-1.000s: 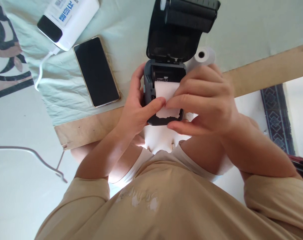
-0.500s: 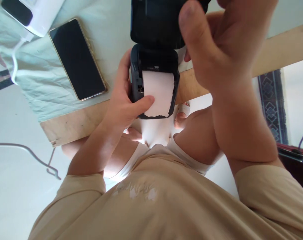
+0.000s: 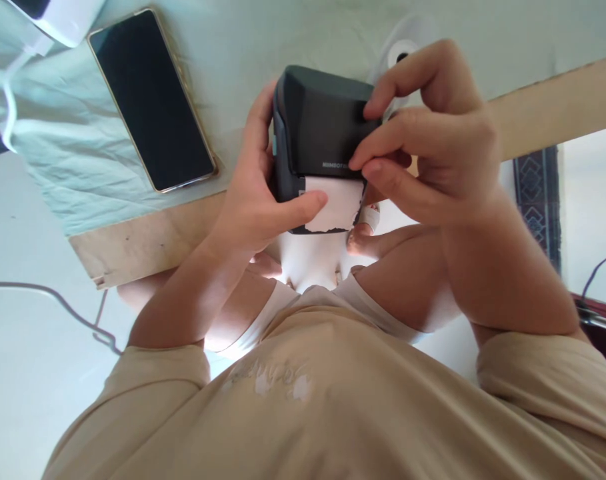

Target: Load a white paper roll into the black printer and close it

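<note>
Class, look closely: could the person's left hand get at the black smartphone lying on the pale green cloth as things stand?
Probably yes: the black smartphone lies uncovered beside the left hand, nothing between them. But that hand grips the dark grey printer and thumbs its white paper strip, so it must let go.

Printer (image 3: pixel 323 120) is looking like matt dark plastic, smooth. Paper (image 3: pixel 339 205) is showing white and matt, with a ragged torn edge. Phone (image 3: pixel 151 100) is showing glossy black glass with a shiny metallic rim. Cloth (image 3: pixel 83 173) is lying pale and wrinkled over the board (image 3: pixel 147 243), bare unfinished wood. Shirt (image 3: pixel 333 407) is reading as soft beige fabric.
</note>
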`<control>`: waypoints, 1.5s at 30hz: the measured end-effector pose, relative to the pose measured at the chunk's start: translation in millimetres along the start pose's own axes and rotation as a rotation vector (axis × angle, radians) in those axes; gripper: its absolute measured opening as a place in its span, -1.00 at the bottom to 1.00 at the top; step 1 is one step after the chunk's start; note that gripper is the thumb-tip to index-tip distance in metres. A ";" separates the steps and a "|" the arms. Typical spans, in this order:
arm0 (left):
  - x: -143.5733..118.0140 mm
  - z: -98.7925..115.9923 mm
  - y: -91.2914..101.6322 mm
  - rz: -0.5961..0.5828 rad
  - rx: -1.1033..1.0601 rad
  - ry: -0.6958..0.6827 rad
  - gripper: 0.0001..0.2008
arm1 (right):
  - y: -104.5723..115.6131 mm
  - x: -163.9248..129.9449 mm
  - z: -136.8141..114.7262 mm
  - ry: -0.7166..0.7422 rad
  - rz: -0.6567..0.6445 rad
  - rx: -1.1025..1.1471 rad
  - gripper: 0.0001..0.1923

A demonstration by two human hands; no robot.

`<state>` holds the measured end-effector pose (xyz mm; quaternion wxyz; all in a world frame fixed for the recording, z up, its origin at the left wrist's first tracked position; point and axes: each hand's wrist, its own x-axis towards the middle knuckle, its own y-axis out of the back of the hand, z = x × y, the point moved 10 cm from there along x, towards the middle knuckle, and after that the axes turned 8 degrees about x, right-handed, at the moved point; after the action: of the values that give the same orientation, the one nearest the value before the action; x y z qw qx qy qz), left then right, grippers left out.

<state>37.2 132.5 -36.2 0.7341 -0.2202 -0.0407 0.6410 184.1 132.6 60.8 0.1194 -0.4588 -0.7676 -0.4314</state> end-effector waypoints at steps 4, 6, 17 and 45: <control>2.4 11.2 -5.5 -0.144 0.021 -0.228 -0.45 | 0.5 -6.2 8.2 -0.144 0.184 0.012 -0.67; 4.6 10.8 -2.2 -0.163 0.000 -0.281 -0.48 | -5.5 -11.2 14.7 -0.272 0.238 0.086 -0.54; -2.1 14.6 -11.2 -0.198 -0.053 -0.279 -0.58 | -24.3 -9.7 20.8 -0.263 0.116 0.100 -0.32; -7.2 10.1 -4.0 -0.012 0.100 -0.134 -0.62 | -17.4 -1.9 -6.4 -0.220 0.087 -0.071 -0.44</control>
<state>36.2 128.1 -24.0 0.7436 -0.1396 -0.0588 0.6512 169.7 122.9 53.9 0.0365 -0.5401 -0.7397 -0.3998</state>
